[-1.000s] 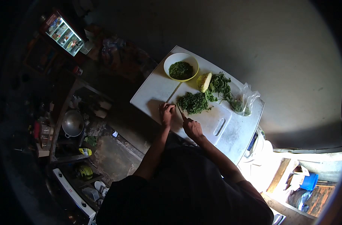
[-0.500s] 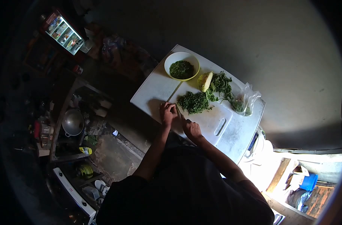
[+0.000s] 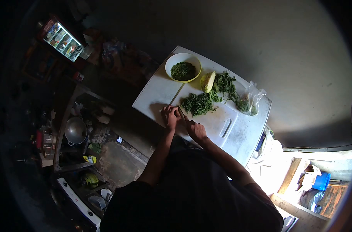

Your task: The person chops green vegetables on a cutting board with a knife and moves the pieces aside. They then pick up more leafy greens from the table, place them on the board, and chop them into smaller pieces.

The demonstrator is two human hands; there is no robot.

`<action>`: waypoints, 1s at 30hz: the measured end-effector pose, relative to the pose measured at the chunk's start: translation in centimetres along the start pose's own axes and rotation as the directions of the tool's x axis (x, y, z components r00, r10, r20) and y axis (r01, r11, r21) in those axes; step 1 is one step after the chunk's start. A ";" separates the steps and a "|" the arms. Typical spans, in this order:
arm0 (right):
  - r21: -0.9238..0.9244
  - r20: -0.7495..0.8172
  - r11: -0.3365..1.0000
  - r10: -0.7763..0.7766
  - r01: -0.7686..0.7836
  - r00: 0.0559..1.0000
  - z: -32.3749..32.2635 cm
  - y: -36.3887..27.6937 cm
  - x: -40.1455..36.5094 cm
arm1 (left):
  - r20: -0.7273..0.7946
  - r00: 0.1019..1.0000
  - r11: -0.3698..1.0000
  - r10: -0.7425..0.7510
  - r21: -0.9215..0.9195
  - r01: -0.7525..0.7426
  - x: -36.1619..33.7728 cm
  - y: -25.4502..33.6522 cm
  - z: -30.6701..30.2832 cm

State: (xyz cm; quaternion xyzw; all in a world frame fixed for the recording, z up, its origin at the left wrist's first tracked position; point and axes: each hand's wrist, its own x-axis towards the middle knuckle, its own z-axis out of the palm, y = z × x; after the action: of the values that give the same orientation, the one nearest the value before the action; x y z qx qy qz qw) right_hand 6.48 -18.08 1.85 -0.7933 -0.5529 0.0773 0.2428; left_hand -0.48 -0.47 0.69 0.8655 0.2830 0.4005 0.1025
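My right hand (image 3: pixel 197 131) is wrapped round the handle of a knife (image 3: pixel 181 113), whose blade points away from me and lies close to my left fingers. Bent fingers of my left hand (image 3: pixel 170 116) press down at the left edge of the white cutting board (image 3: pixel 211 124); what is under them is hidden. Just beyond the blade, a heap of chopped greens (image 3: pixel 198 104) covers part of the board. Behind it are a cut piece of pale cabbage (image 3: pixel 208 82) and uncut leafy stems (image 3: pixel 226 85).
A bowl (image 3: pixel 196 61) of chopped greens stands at the table's far left. To the right, a clear plastic bag (image 3: pixel 255 97) holds more greens. The table (image 3: pixel 151 92) has a wall behind it. A wok (image 3: pixel 75 130) sits on a shelf at left.
The whole view has shifted slightly. Both hands stay almost in place, with the knife still beside the left fingers. The heap of greens looks much the same.
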 end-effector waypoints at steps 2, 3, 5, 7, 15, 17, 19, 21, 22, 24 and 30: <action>0.025 -0.003 0.999 0.043 -0.043 0.999 0.0 -0.2 0.5 | -0.001 1.000 1.000 -0.004 -0.025 0.004 0.1 -0.1 0.0; 0.027 -0.002 0.999 0.039 -0.039 0.999 -0.5 -0.6 0.7 | -0.003 1.000 1.000 -0.006 -0.022 0.006 0.1 -0.3 0.0; 0.039 -0.007 0.995 0.090 -0.090 0.996 -2.1 -1.7 0.8 | 0.007 1.000 0.997 0.012 -0.072 -0.012 0.1 -0.3 0.2; 0.037 -0.035 0.997 0.073 -0.071 0.997 -2.6 -1.8 0.7 | 0.001 1.000 0.996 -0.004 -0.086 0.004 0.5 0.6 -0.7; 0.016 -0.051 0.999 0.040 -0.039 0.998 -3.7 -2.5 0.2 | 0.042 0.994 0.988 -0.097 -0.115 0.102 0.8 1.2 -1.1; 0.034 -0.004 0.998 0.054 -0.054 0.999 -3.8 -2.7 0.4 | 0.026 0.995 0.986 -0.095 -0.135 0.098 0.9 1.1 -0.9; 0.025 0.011 0.998 0.060 -0.060 0.998 -3.9 -2.9 0.4 | 0.012 0.996 0.988 -0.084 -0.128 0.085 0.8 1.1 -0.8; 0.016 0.029 0.998 0.063 -0.064 0.998 -4.0 -3.0 0.2 | -0.002 0.997 0.990 -0.076 -0.119 0.075 0.9 1.2 -1.0; 0.040 0.019 0.997 0.069 -0.070 0.997 -3.8 -3.0 0.2 | 0.002 0.998 0.990 -0.069 -0.121 0.069 1.0 1.2 -1.1; 0.064 0.012 0.995 0.073 -0.073 0.997 -1.9 -1.8 0.2 | 0.005 0.998 0.990 -0.066 -0.122 0.066 0.9 0.9 -0.9; 0.159 0.061 0.977 0.137 -0.145 0.989 0.3 -0.7 1.6 | 0.006 0.999 0.995 -0.037 -0.096 0.037 0.3 -0.2 0.3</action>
State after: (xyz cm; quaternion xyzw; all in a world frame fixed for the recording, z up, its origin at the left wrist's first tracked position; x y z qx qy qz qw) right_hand 6.39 -16.30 2.16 -0.8058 -0.4931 0.1590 0.2869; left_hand -0.18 -0.10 0.64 0.8551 0.2793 0.4096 0.1519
